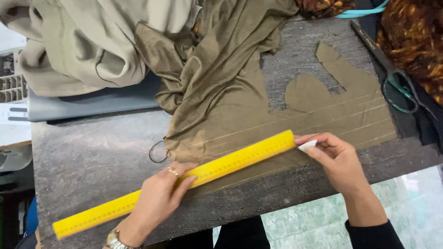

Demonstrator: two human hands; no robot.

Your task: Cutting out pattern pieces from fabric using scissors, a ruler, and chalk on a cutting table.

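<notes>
Dark, worn wooden surface [87, 157] filling most of the view; heaped over its far left corner, a pale beige garment [78, 41]; spilling from the far middle down to the near right edge, olive-bronze fabric [221, 87], bunched at the far end, smoothed flat toward the near edge and crossed by several faint parallel chalk lines [332, 117]; cut-out curved shapes visible along its far right margin. Laid slantwise over the near part of that fabric, a long yellow ruler [230, 163], low end near the near left corner, high end toward the right. Lying at the far right edge, dark scissors with green handles [399, 85], well apart from both hands. Resting near the fabric's left hem, a small metal ring [158, 152].

Left hand [159, 200] pressed flat on the ruler's middle, fingers spread, pinning it down, not gripping. Right hand [334, 159] at the ruler's high end, fingertips pinched around a small white piece of tailor's chalk [308, 145], tip touching the cloth just beside the ruler.

Step in hand, by the look of it: ruling a further line parallel to those above. Next move likely calling for steady downward pressure from the left hand and an even chalk stroke along the ruler's edge without shifting the cloth.
</notes>
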